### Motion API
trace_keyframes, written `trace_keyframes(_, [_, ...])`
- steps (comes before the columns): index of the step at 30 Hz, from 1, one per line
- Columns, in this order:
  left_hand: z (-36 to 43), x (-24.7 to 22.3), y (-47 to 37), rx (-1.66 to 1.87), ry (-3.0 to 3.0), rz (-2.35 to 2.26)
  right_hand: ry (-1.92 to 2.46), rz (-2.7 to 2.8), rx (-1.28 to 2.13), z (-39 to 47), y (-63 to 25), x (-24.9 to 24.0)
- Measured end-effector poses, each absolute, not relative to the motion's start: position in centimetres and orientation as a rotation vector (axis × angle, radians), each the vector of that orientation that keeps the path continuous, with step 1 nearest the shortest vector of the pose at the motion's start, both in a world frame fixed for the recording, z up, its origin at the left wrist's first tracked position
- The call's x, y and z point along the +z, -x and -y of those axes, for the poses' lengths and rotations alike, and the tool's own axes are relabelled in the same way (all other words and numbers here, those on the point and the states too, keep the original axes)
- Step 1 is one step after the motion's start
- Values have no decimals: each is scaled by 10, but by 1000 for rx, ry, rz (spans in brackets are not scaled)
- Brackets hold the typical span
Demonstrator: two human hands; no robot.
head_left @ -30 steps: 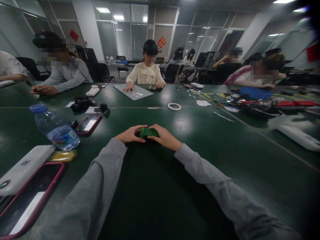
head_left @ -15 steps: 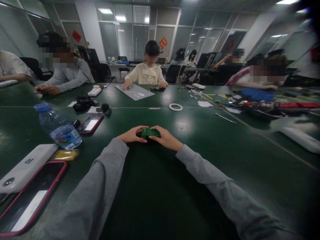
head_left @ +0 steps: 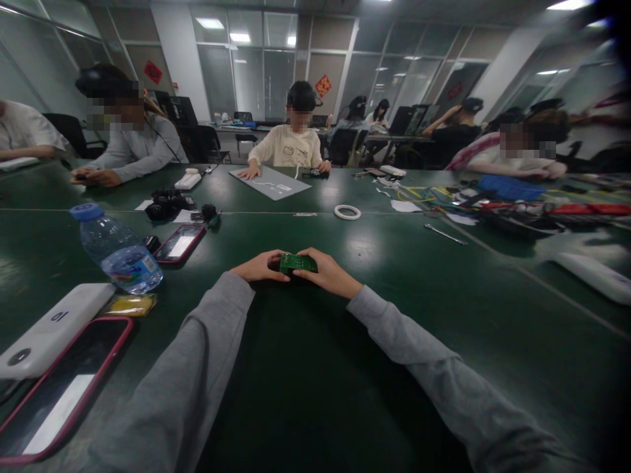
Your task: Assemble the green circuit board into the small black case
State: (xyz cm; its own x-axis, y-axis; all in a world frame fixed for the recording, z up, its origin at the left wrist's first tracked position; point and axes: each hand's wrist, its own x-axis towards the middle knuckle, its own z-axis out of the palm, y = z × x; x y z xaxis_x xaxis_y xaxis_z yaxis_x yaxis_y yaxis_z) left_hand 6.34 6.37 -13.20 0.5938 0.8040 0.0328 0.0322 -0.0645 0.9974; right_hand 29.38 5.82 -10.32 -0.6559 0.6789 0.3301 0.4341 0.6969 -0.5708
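Note:
A small green circuit board [head_left: 300, 263] is held between my two hands, over the middle of the dark green table [head_left: 305, 368]. My left hand [head_left: 261, 265] grips its left end, thumb at the front and fingers behind. On the right end, my right hand [head_left: 328, 270] closes round the board, its thumb across the near face. Tiny pale marks or parts show on the board's face; its ends and underside are hidden by my fingers.
To my left are a tilted water bottle [head_left: 118, 253], a white device [head_left: 56, 328], a red-edged phone [head_left: 64, 387] and a second phone [head_left: 180, 244]. Ahead lie a tape roll [head_left: 348, 212] and a wrench [head_left: 445, 234]. Cables [head_left: 552, 210] heap at right. A person [head_left: 290, 141] sits opposite.
My hands and the circuit board stay nearly in place. The view shifts very slightly. Across the table, the seated person now has a white strip raised near the grey mat.

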Motion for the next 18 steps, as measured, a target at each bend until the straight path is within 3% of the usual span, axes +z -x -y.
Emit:
trace_keyframes(13, [-62, -129, -64, 713, -1518, -745, 814, 2422, 752, -62, -298, -99])
trace_keyframes(18, [-64, -133, -62, 722, -1538, -739, 780, 2464, 649, -62, -296, -102])
